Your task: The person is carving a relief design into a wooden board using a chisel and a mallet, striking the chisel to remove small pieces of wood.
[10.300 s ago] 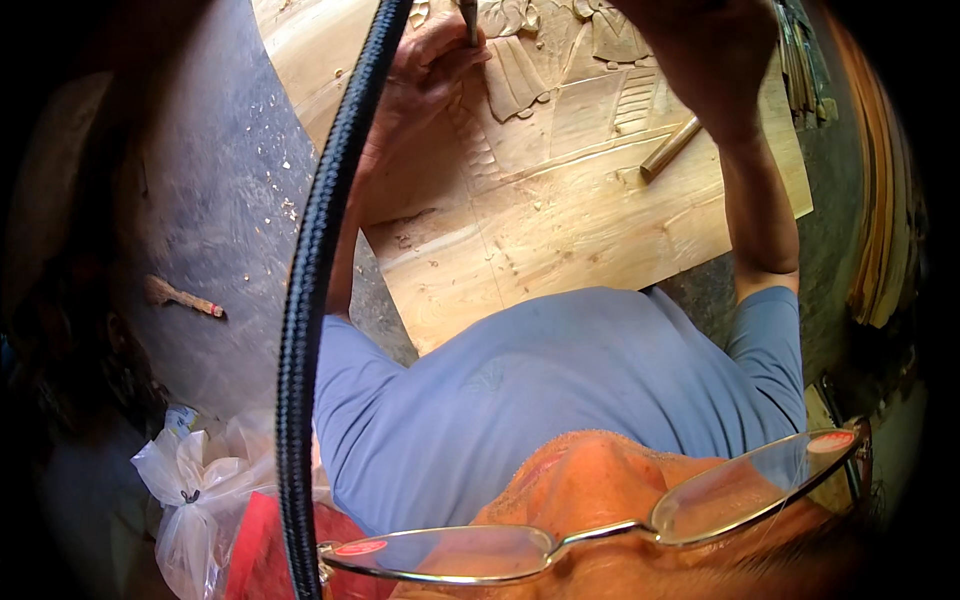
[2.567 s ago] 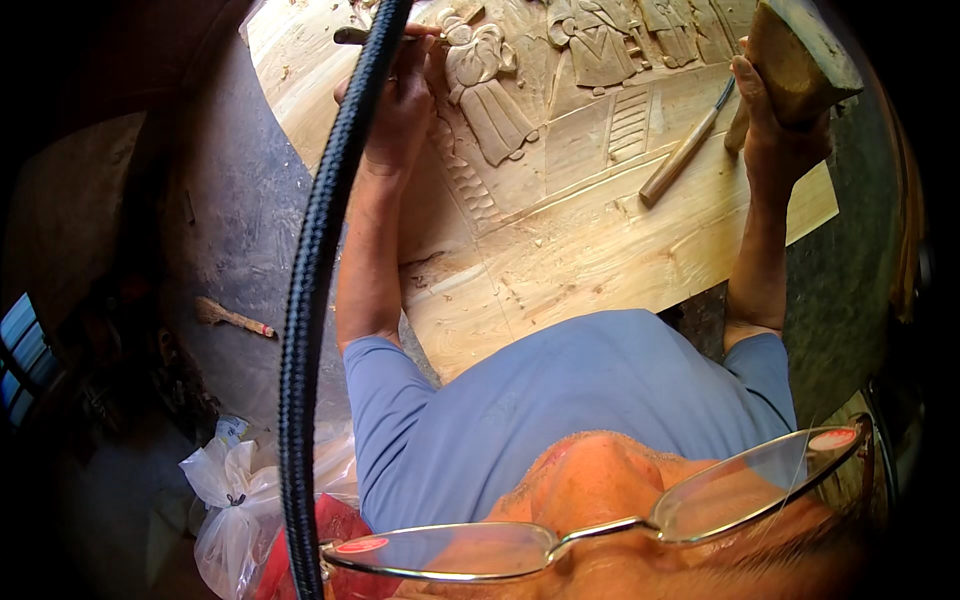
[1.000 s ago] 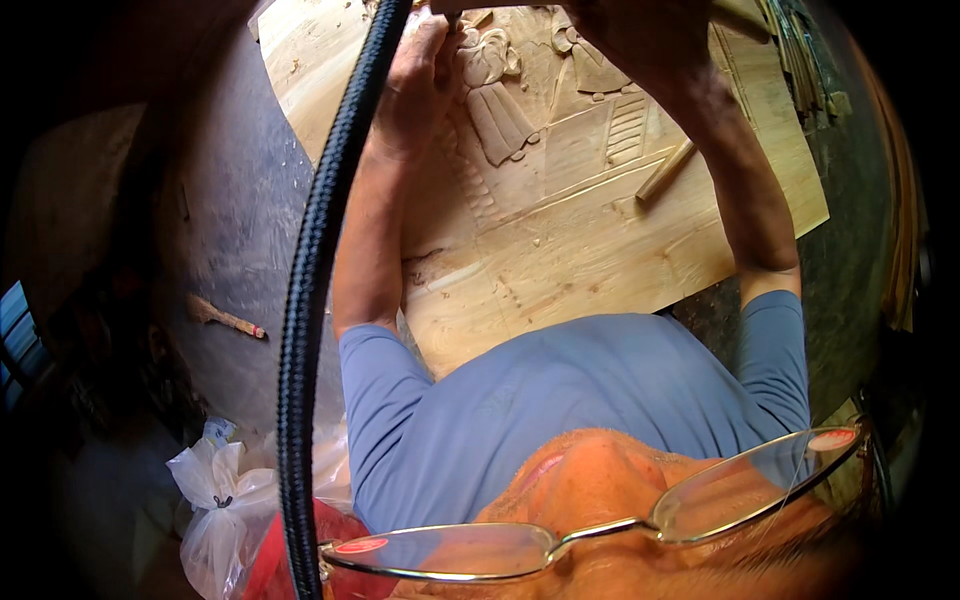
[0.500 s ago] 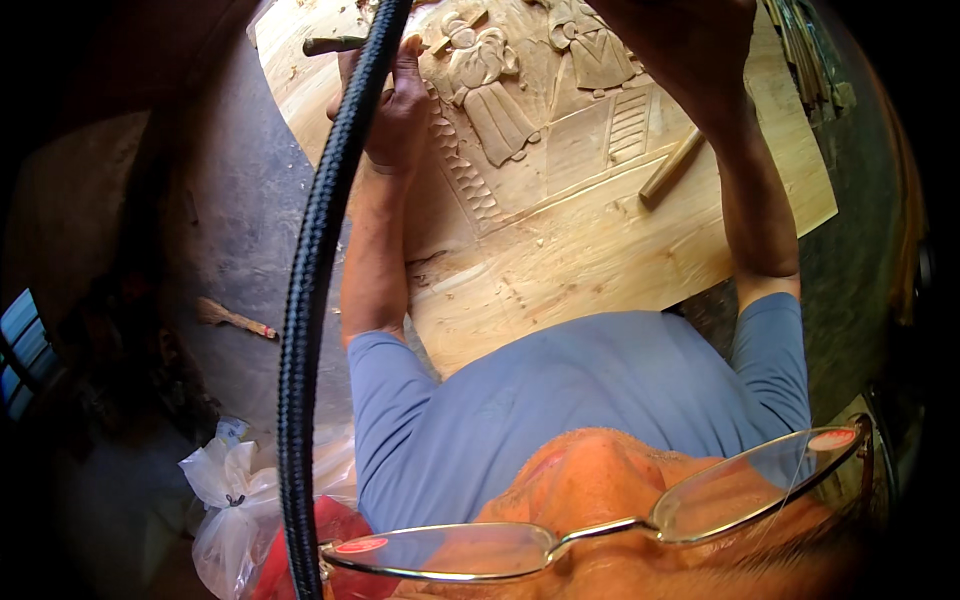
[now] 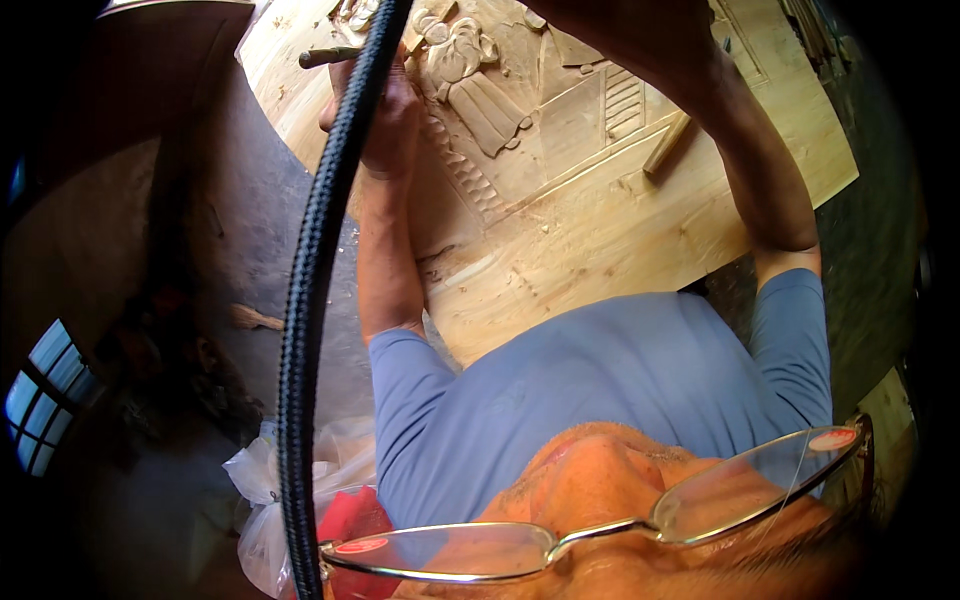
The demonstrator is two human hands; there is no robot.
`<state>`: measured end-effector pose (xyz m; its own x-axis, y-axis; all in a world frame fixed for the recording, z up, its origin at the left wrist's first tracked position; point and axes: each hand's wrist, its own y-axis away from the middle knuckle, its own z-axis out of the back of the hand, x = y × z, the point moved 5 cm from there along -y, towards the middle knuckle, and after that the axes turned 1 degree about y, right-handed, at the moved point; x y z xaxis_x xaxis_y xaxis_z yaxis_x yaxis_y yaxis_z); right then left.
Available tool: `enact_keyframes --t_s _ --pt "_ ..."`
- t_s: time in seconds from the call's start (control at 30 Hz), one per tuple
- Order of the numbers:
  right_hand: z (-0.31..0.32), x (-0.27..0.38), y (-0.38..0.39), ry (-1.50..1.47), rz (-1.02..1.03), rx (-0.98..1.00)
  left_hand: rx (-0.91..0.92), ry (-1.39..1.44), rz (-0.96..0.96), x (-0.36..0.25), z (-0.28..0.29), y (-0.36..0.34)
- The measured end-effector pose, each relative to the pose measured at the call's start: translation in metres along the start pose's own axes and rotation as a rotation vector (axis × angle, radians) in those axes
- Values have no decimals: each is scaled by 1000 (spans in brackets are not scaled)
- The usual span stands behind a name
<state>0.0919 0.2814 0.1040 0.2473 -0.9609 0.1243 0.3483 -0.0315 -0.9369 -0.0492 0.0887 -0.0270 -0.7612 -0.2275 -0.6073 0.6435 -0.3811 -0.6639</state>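
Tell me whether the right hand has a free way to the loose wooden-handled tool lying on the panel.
Probably yes: the wooden-handled tool lies bare on the carved panel, just beside the right forearm; the hand itself is out of view.

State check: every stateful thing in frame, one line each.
left hand: closed around a chisel handle, resting on the panel
chisel: held, lying flat across the panel's top left
carved wooden panel: lying flat, relief partly cut
loose wooden tool: lying on the panel, untouched
right hand: out of view
plastic bag: crumpled on the floor
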Motion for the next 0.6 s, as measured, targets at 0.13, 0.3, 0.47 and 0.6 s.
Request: enact_keyframes --t_s 0.13,0.3,0.47,0.6 --pt "-2 -1 6 -31 -113 52 71 -188 -67 -8 2 0" --pt "-6 -4 7 13 -64 40 60 -139 -73 0 0 3" --pt "-11 -5 9 18 -68 44 67 -148 -67 -3 1 1" --pt "-16 -5 9 18 -82 43 65 -150 -82 -5 6 1"
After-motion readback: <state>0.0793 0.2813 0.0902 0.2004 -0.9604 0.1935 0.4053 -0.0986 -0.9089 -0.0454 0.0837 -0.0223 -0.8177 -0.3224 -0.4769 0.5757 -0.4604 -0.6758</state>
